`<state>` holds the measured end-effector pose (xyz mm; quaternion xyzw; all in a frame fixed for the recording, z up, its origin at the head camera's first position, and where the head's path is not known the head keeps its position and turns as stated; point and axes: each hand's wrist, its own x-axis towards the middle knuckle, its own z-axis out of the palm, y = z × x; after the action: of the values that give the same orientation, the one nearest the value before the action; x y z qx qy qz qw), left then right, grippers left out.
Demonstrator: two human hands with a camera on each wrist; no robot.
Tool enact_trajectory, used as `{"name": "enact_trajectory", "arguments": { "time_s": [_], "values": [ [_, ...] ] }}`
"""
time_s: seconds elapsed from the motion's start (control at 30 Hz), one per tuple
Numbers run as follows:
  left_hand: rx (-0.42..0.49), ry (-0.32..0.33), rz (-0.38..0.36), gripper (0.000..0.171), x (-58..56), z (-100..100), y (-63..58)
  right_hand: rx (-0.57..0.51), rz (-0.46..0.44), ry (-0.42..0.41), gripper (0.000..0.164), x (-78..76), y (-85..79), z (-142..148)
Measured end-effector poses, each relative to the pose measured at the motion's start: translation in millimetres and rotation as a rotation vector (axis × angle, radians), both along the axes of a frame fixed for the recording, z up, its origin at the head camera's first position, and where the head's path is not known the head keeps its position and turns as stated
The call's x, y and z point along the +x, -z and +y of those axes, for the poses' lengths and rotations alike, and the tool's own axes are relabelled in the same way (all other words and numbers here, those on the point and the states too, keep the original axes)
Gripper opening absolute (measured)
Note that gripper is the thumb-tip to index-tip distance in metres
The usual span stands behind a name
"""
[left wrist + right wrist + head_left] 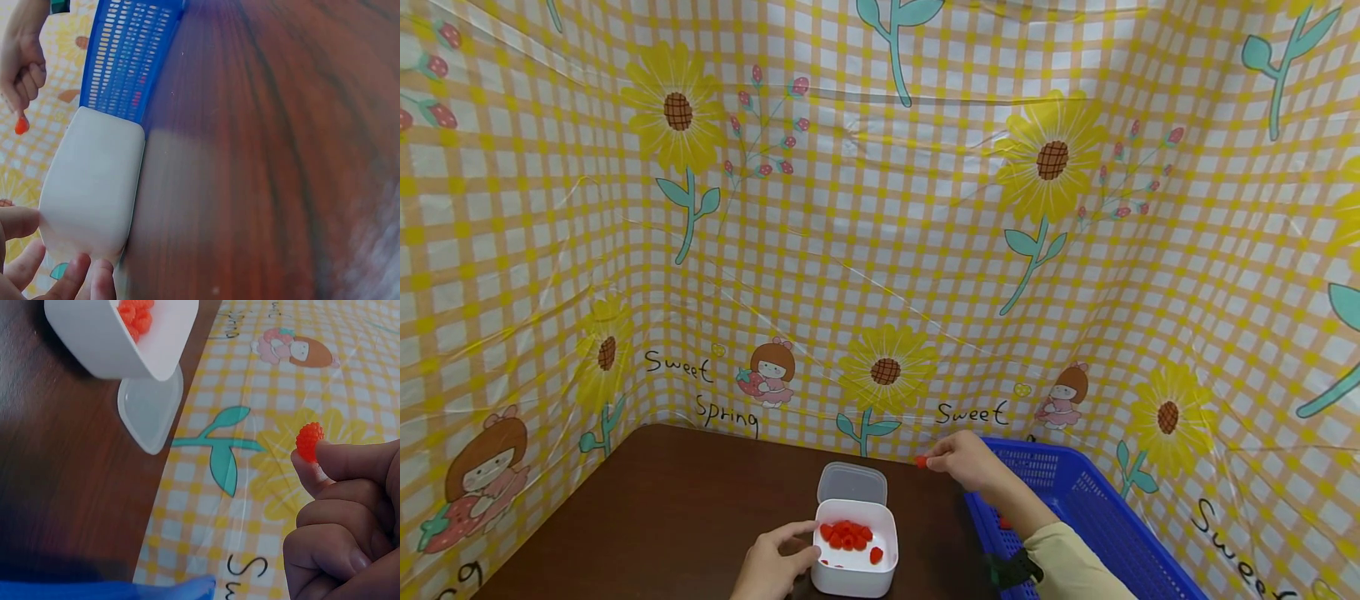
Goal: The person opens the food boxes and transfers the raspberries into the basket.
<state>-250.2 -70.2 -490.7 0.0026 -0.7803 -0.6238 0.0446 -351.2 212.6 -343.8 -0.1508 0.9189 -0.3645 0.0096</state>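
My right hand [964,460] pinches a red raspberry [309,442] between thumb and forefinger, its other fingers curled in. It is raised beyond and to the right of a white box [853,582]. Inside the box lie several raspberries [847,540], most clustered toward the back and one apart at the right. My left hand [777,560] touches the box's left side with its fingertips, the fingers spread and slightly bent. In the left wrist view, fingertips [103,281] rest against the wall of the box. The translucent lid [852,485] lies behind the box.
A blue perforated basket [1078,458] stands at the right, under my right forearm. Something red [1004,523] shows in it near its left wall. The dark wooden table [700,508] ends at a checked, flower-printed cloth [850,275] hanging behind and on both sides.
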Motion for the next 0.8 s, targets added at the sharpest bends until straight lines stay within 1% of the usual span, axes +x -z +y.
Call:
{"name": "enact_trajectory", "arguments": {
  "time_s": [0.23,0.37,0.53,0.8],
  "values": [
    [-0.001,0.0,-0.006,0.042,-1.5,-1,1.4,-0.047,-0.076,0.021,0.021,-1.7,-6.7,17],
    [-0.006,-0.004,-0.014,0.042,-1.9,-1,1.3,-0.047,-0.085,0.043,0.02,-4.7,-8.2,27],
    [-0.018,-0.01,-0.013,0.042,-1.5,0,1.0,-0.026,-0.069,0.056,0.02,-6.5,-9.3,39],
    [-0.018,-0.005,-0.007,0.042,-1.1,0,-0.1,-0.012,-0.081,0.054,0.023,-6.4,-11.9,57]
  ]
}}
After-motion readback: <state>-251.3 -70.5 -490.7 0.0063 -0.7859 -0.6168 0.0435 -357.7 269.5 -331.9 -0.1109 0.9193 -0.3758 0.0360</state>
